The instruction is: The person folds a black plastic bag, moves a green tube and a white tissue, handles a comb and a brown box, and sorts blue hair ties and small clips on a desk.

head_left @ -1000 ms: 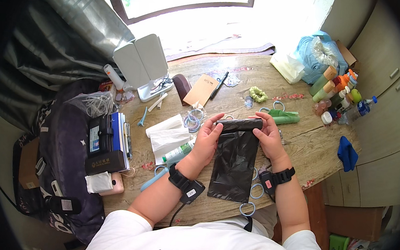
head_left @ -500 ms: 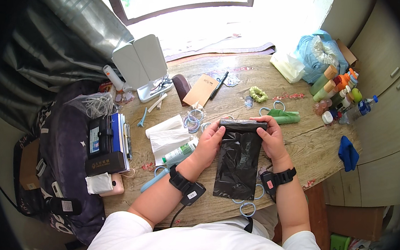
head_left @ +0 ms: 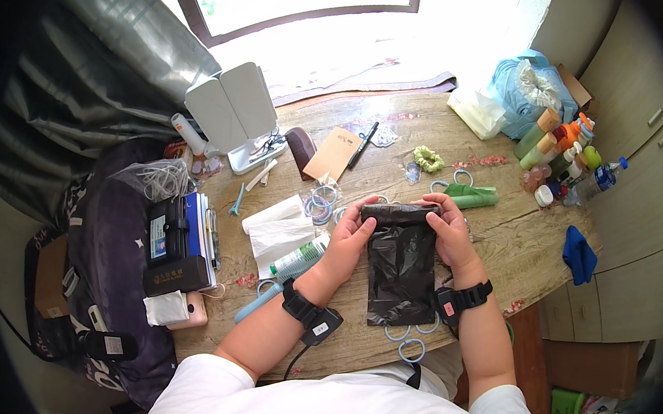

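A roll of black plastic bags (head_left: 402, 275) is held level between my two hands, its loose end hanging down toward the near table edge. My left hand (head_left: 351, 232) grips the roll's left end, thumb on the near side. At the right end, my right hand (head_left: 452, 233) is closed on it in the same way. Just beyond the right hand lies a green roll of bags (head_left: 472, 196). A green and white tube (head_left: 300, 256) and a white tissue (head_left: 277, 230) lie to the left of my left hand. Light blue rings (head_left: 412, 349) lie below the hanging end.
A folding white mirror (head_left: 234, 110), a tan notebook (head_left: 334, 154), a black pen (head_left: 363, 146) and a green scrunchie (head_left: 429, 159) occupy the far side. Bottles (head_left: 539, 138) cluster at the far right, near a blue cloth (head_left: 579, 255). Books and a black box (head_left: 178, 273) stand at the left.
The hanging black plastic has shifted slightly to the right at its lower end. Both hands keep hold of the roll and have barely moved.
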`<state>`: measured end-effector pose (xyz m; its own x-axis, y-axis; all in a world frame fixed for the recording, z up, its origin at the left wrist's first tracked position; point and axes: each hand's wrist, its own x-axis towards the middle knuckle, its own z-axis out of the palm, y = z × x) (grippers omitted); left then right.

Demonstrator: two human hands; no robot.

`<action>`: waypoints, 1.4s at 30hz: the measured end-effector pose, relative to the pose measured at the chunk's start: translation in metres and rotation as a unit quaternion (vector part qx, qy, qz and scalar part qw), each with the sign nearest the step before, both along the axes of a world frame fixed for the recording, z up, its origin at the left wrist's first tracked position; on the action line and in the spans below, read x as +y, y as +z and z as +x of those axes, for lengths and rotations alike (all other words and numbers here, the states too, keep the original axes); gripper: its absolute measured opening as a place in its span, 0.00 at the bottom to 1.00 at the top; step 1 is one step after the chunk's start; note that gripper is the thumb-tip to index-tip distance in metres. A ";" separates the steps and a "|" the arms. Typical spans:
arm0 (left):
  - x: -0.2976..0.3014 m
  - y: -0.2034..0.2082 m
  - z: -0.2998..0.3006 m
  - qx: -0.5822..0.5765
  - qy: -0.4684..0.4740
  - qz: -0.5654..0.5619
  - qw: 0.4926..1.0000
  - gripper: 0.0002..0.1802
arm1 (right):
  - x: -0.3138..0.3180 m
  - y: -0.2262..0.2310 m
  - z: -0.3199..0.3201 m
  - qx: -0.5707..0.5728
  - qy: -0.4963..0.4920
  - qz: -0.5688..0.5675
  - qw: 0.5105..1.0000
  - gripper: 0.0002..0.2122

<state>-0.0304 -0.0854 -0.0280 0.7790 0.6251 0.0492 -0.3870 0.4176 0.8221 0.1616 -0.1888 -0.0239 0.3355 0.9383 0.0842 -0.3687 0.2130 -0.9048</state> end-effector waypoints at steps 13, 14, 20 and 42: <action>0.000 0.001 0.002 0.008 -0.007 -0.018 1.000 0.20 | 0.002 -0.007 0.004 -0.031 -0.016 0.003 0.999 0.18; 0.003 -0.002 0.000 0.040 -0.015 -0.022 0.999 0.20 | 0.002 -0.008 0.005 -0.037 -0.008 0.008 0.999 0.18; 0.006 -0.011 -0.001 0.044 -0.025 -0.037 0.998 0.21 | 0.000 0.003 -0.001 -0.046 0.018 0.029 0.998 0.17; -0.001 0.012 -0.001 -0.020 -0.031 -0.081 0.996 0.23 | 0.001 -0.003 0.001 -0.067 -0.037 0.001 0.997 0.14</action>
